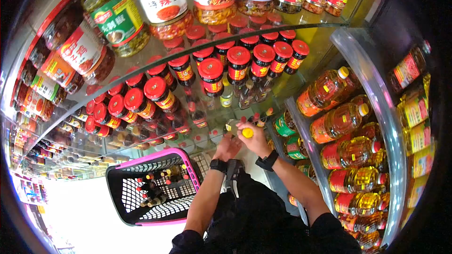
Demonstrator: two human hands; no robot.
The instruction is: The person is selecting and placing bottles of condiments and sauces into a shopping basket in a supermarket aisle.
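My right hand (255, 141) is closed around a bottle with a yellow cap (247, 132); its clear end and a pale label show past the fingers, toward the shelf. Just left of it, my left hand (228, 146) is turned palm up with its fingers out, close beside the bottle. Both wrists carry black bands. In front of the hands stand low shelf rows of bottles, among them a yellow-capped clear bottle (226, 95).
A black basket with a pink rim (155, 156) holds several bottles at my left. Red-lidded jars (210, 73) line the glass shelf (136, 68) ahead, with larger jars (162, 0) above. Oil bottles (346, 152) fill the curved rack (376, 99) at right.
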